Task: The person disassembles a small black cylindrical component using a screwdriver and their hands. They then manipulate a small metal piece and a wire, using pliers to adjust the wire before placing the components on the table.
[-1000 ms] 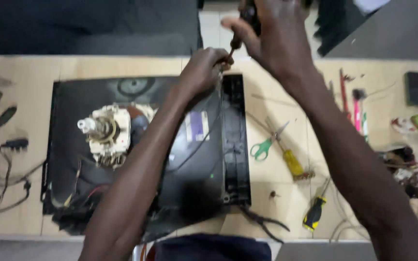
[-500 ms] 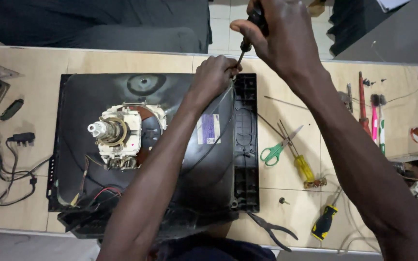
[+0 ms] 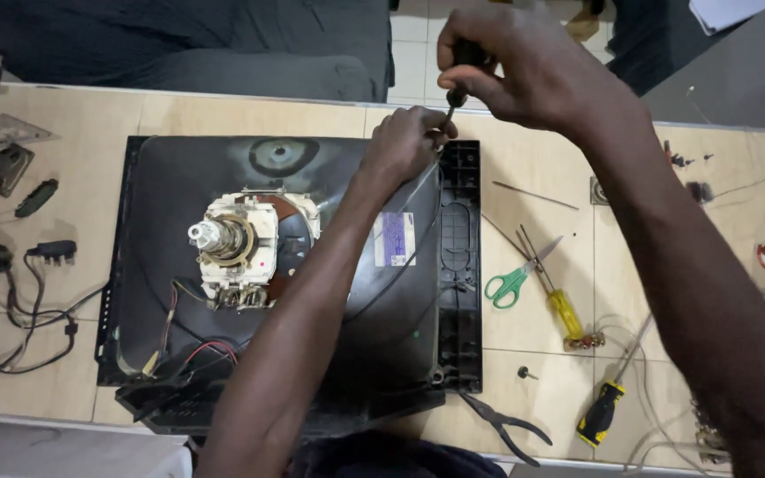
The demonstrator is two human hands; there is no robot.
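While the black picture-tube set (image 3: 179, 177) lies face down on the tan worktable (image 3: 533, 177), a dark-handled screwdriver (image 3: 456, 88) is gripped in the right hand (image 3: 524, 75), fingers clenched round the handle, just above the set's upper right corner. The shaft is slanted down toward that corner, where the left hand (image 3: 405, 142) is curled, its fingertips pinched about the shaft near the tip; the tip itself is hidden by the fingers. At the middle of the set the cream and copper yoke (image 3: 241, 252) is seen around the tube neck, with red and black wires (image 3: 197, 350) trailing toward the set's lower edge. Just right of the set, green-handled scissors (image 3: 515, 279) and a yellow-handled screwdriver (image 3: 564, 310) are laid. Below the set's lower right corner, black pliers (image 3: 506, 429) are lying. Left of the set, black plugs and cables (image 3: 28, 265) are spread.
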